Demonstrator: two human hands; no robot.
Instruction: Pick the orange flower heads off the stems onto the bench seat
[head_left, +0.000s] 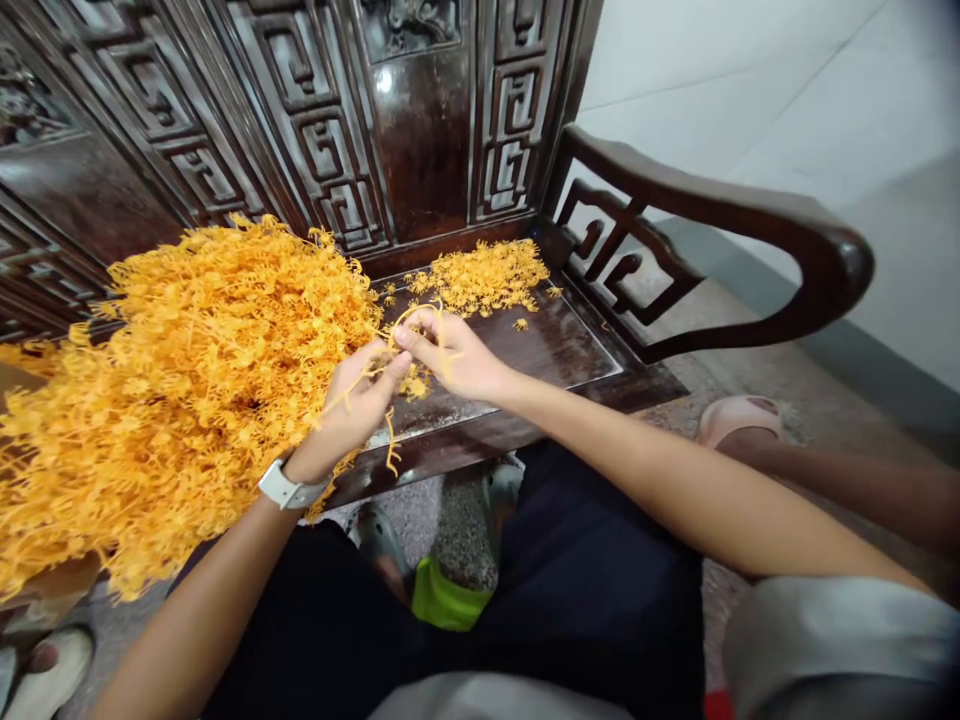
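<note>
A great heap of spidery orange plastic-looking pieces [217,370] filled the frame's left; at centre, the left hand [358,392] and right hand [457,352] met, pinching a thin, branching yellow strand [391,440] (a smaller orange pile [487,277] lay above, rightward).

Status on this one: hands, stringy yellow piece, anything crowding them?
Left hand and right hand close together, both pinching stringy yellow piece. Part of it dangling below. Large yellow pile crowding left side; smaller pile on bench seat.
</note>
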